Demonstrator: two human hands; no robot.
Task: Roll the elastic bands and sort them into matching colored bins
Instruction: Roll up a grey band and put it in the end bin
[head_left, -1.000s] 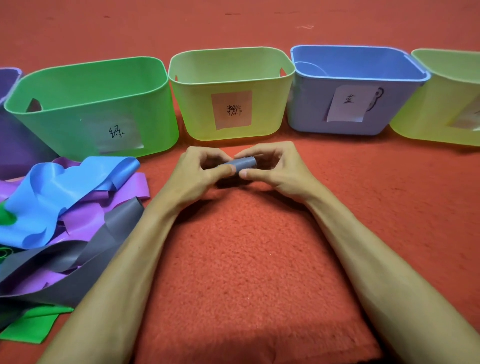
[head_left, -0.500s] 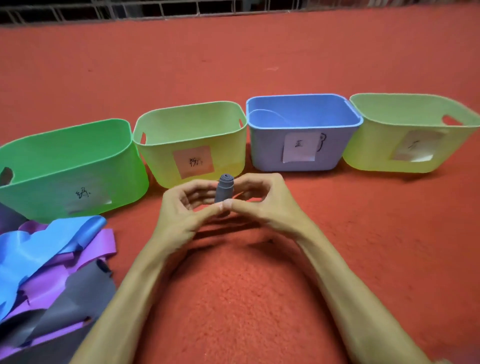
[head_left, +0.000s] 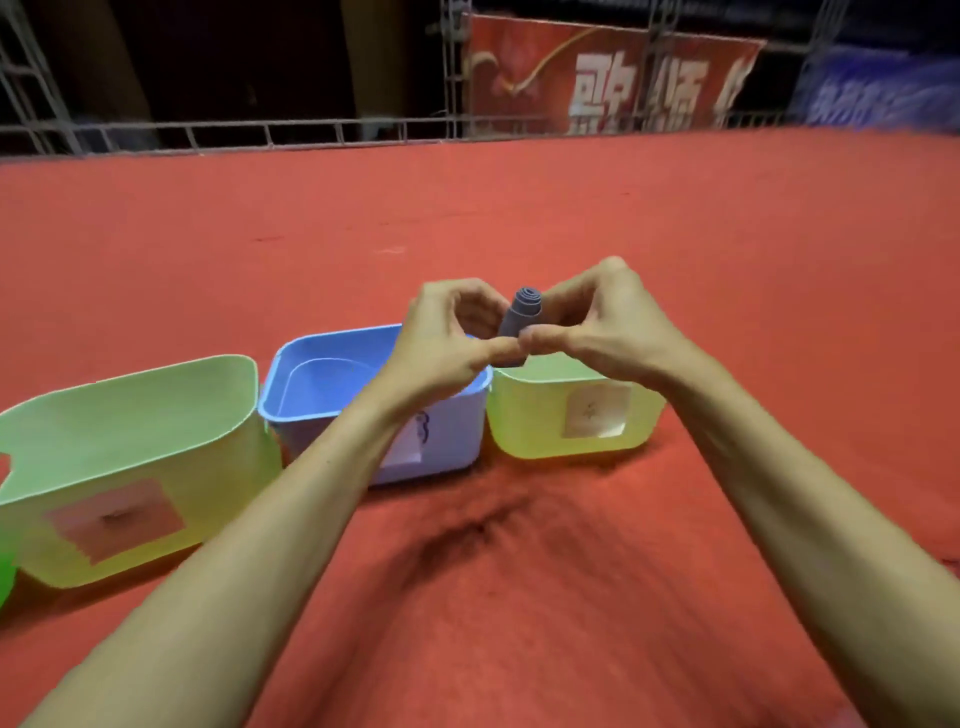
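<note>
Grey band roll (head_left: 522, 322) upright in the pinch grip of left hand (head_left: 447, 345) and right hand (head_left: 597, 322)

Left hand (head_left: 441, 343) and right hand (head_left: 608, 322) pinch a grey rolled band (head_left: 522, 319); coiled end up.

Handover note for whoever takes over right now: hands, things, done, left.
Left hand and right hand: fingers of both pinch the grey roll, held on end in the air above the bins.
Bins on the red carpet, left to right: left yellow bin, blue bin, right yellow bin. The roll is over where the blue and right yellow bins meet.
Done: grey band rolled.
Left: drop it in its bin. The labels are too blurred to read, and no grey bin is in view.
</note>
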